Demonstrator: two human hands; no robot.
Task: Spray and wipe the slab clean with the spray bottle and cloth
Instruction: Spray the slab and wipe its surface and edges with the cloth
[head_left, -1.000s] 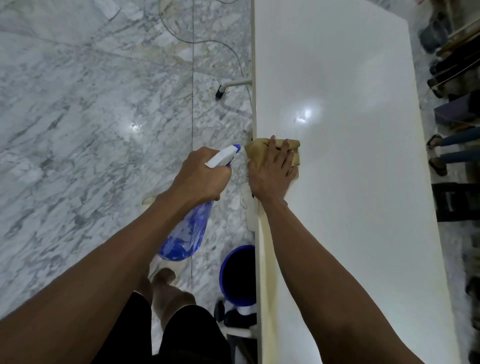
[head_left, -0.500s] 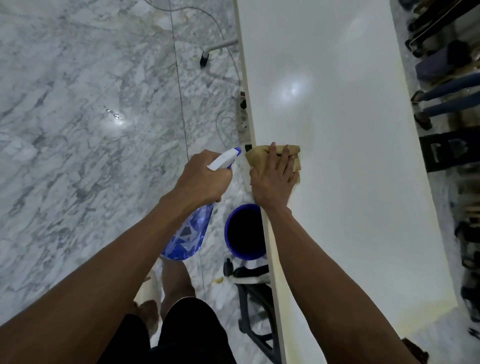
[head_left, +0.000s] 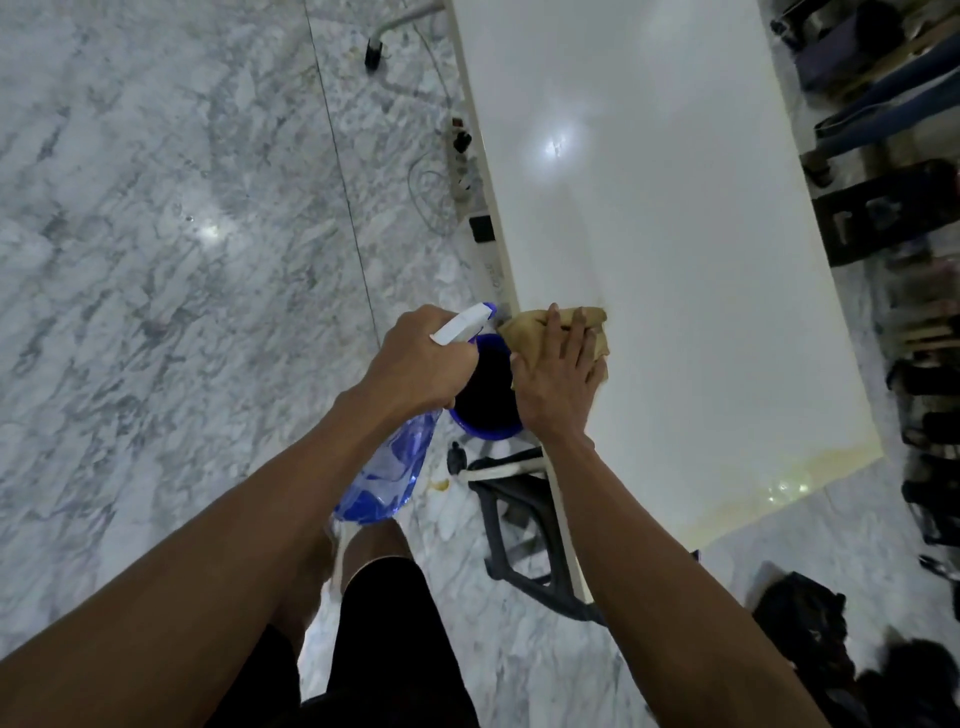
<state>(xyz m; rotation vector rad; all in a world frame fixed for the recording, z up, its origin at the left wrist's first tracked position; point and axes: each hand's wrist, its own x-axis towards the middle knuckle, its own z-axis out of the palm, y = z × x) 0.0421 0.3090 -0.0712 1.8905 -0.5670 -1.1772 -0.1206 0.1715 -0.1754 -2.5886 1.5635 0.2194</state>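
My right hand (head_left: 558, 376), fingers spread, presses the tan cloth (head_left: 524, 327) on the glossy white slab (head_left: 649, 234); my left hand (head_left: 415, 364) grips the blue spray bottle (head_left: 387, 475). Yellowish residue remains at the near corner, so wiping looks unfinished.

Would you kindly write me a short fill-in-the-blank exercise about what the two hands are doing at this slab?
1. The left hand grips the ____ by its neck, off the slab's edge.
2. The right hand presses a tan ____ flat on the white slab.
3. The blue bucket stands on the ____, below the hands.
4. The bottle's white trigger head points toward the ____.

Missing words: spray bottle; cloth; floor; slab
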